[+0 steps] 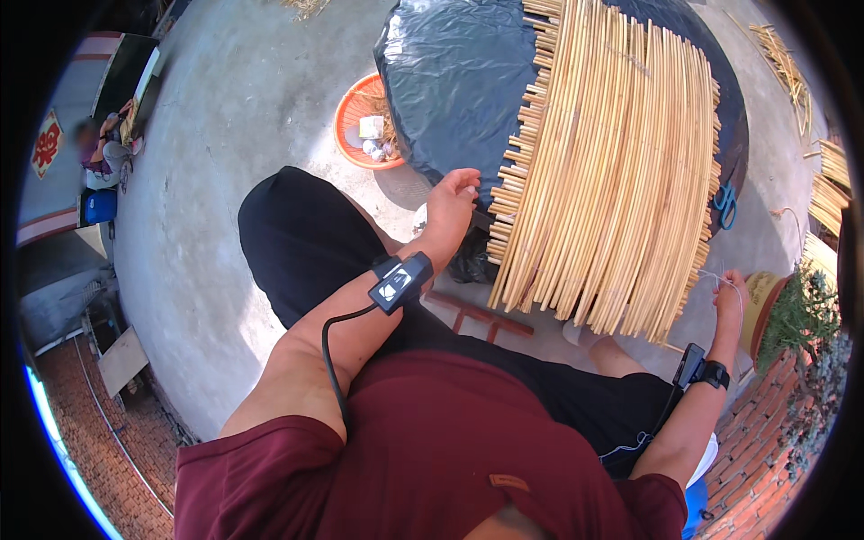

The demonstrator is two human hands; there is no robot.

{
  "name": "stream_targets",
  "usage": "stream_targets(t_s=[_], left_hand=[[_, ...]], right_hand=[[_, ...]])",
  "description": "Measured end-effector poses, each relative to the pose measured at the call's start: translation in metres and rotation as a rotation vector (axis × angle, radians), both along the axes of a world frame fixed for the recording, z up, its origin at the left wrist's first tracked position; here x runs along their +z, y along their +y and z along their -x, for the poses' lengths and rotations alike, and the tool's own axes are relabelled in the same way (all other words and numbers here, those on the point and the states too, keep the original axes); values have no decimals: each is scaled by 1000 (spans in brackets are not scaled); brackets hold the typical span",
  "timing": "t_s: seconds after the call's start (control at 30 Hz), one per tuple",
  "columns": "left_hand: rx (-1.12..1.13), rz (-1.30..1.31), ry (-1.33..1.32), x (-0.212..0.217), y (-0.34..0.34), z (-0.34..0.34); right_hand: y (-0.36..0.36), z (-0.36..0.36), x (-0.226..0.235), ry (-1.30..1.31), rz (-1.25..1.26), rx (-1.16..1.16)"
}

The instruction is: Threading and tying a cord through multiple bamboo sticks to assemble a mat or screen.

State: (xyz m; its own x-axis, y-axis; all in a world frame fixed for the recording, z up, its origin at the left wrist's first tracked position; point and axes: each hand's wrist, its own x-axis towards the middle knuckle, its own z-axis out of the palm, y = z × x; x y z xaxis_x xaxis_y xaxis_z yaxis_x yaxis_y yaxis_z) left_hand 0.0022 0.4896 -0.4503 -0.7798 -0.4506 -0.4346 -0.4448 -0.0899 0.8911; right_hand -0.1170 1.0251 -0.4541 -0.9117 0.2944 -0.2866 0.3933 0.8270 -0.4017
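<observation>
A mat of straight, straw-coloured reed stalks [612, 171] lies over a table covered with black plastic sheeting [450, 81]. My left hand [452, 200] is raised beside the mat's left edge, apart from the stalks. Its fingers are curled together; whether anything is between them is hidden. Off the mat's near right corner, my right hand [730, 292] is closed on a thin white string [740, 310]. The string runs from the mat's edge to the fingers and hangs in a loop over the wrist. Blue-handled scissors [725, 207] lie at the table's right edge.
An orange basket [340, 126] with small items stands left of the table. A potted plant [801, 310] is close to my right hand. More stalk bundles [828, 202] lie at the far right. A reddish frame [490, 322] is below the table. Another person [112, 148] sits far left.
</observation>
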Motion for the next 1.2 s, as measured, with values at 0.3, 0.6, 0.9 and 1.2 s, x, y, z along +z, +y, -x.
stream_targets(t_s=[0.3,0.6,0.9,1.2], left_hand=[[-304,666,-55,-12,3,53],[-294,210,-192,-21,-18,63],[-176,-129,-199,-28,-8,62],[-77,-267,-149,-8,-1,63]], right_hand=[[-163,-4,116,88,611,199],[-91,20,94,676,892,-403],[-33,8,2,189,829,-607],[-41,2,-14,-245,776,-340]])
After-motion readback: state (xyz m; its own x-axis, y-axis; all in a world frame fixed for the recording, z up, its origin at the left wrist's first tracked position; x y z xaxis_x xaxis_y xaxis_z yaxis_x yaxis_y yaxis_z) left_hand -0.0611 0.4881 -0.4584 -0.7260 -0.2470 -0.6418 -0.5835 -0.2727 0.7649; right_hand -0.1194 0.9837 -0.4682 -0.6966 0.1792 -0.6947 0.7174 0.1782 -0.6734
